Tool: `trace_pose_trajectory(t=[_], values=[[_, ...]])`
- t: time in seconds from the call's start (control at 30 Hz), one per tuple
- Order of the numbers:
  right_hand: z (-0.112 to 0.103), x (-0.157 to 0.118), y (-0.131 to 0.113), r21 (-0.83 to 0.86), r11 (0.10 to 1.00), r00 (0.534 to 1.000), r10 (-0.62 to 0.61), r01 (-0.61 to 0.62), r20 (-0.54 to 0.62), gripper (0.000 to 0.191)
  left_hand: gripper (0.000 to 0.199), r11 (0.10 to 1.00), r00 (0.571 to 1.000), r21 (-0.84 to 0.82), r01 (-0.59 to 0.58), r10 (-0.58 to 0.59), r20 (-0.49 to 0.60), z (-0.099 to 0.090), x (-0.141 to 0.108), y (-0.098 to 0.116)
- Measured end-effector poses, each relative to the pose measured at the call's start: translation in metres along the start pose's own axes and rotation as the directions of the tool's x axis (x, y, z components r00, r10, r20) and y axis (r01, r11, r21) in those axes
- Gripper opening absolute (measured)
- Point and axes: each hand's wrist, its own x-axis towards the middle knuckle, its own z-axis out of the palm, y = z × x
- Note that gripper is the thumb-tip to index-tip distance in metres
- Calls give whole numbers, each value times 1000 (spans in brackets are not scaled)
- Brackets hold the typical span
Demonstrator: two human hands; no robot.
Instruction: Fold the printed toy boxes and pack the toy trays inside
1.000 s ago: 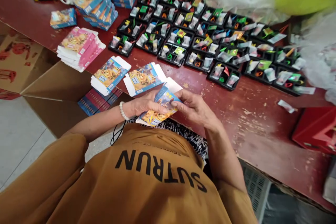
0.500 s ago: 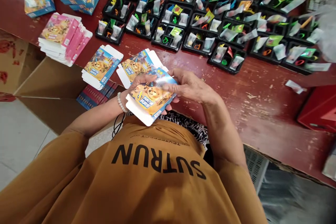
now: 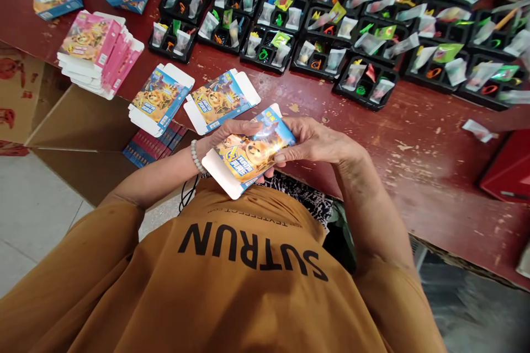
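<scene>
Printed carton blank (image 3: 252, 151) pinched between left hand (image 3: 234, 135) and right hand (image 3: 317, 143), fingers pressed together, fingertips under carton hidden, red table (image 3: 414, 187) open right of carton

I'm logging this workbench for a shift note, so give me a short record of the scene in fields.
left hand: holding a printed card carton; beaded bracelet on wrist
right hand: holding the same carton's right end
beside the hands: flat printed cartons on a red wooden table
further along: black trays holding small clear sachets
far left: stack of pink cartons
</scene>
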Motion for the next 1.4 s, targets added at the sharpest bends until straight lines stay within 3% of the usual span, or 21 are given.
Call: trace_pose_trajectory(t=[0.1, 0.17, 0.23, 0.33, 0.47, 0.57, 0.67, 0.73, 0.8, 0.87, 0.93, 1.03, 1.1, 1.13, 1.2, 1.27, 1.33, 1.4], values=[[0, -6, -2, -78, 997, 996, -24, 17, -88, 44, 57, 998, 999, 45, 37, -36, -25, 0, 1, 4], [0, -11, -1, -179, 981, 959, -114, 68, -259, 42, 55, 996, 998, 88, 2, 3, -59, 2, 1, 7], [0, -15, 5, -353, 931, 852, -261, 97, -454, 41, 50, 984, 986, 144, -105, 122, -113, 7, 1, 8], [7, -13, 22, -512, 853, 674, -439, 105, -594, 55, 44, 922, 927, 246, -298, 341, -156, 14, 0, 7], [27, 2, 47, -341, 903, 578, -430, 262, -694, 82, 44, 793, 820, 396, -463, 553, -147, 11, 0, 0], [41, 12, 57, -318, 895, 507, -440, 313, -741, 80, 48, 717, 761, 483, -502, 632, -149, 2, 0, -8], [50, 13, 58, -366, 875, 447, -478, 317, -756, 71, 48, 700, 726, 499, -511, 662, -186, -6, -1, -19], [54, 12, 57, -375, 869, 443, -488, 323, -752, 70, 43, 703, 714, 497, -508, 667, -214, -9, -1, -27], [57, 11, 57, -350, 876, 466, -475, 331, -746, 72, 40, 681, 678, 528, -507, 693, -244, -11, 0, -34], [59, 11, 59, -307, 894, 511, -439, 325, -739, 70, 39, 621, 614, 618, -482, 742, -267, -11, 0, -38], [62, 12, 64, -288, 913, 533, -403, 288, -744, 61, 36, 518, 524, 750, -412, 808, -270, -11, 0, -40], [68, 15, 71, -362, 908, 474, -419, 211, -774, 52, 33, 372, 391, 881, -292, 887, -245, -12, -2, -43], [72, 18, 73, -430, 888, 414, -456, 161, -787, 54, 35, 333, 319, 904, -266, 916, -244, -14, -2, -45], [74, 19, 74, -450, 882, 408, -465, 137, -786, 58, 36, 326, 289, 908, -264, 925, -248, -16, -2, -47], [76, 22, 74, -457, 882, 451, -455, 114, -768, 66, 36, 324, 245, 907, -267, 934, -262, -16, -1, -49], [76, 23, 73, -441, 886, 538, -444, 144, -717, 81, 35, 335, 216, 899, -283, 935, -280, -13, 1, -48], [75, 21, 72, -443, 871, 590, -475, 212, -653, 99, 36, 371, 195, 851, -372, 927, -320, -7, 2, -41], [74, 17, 72, -490, 835, 616, -527, 249, -586, 114, 38, 429, 202, 737, -523, 902, -381, 2, 3, -31]])
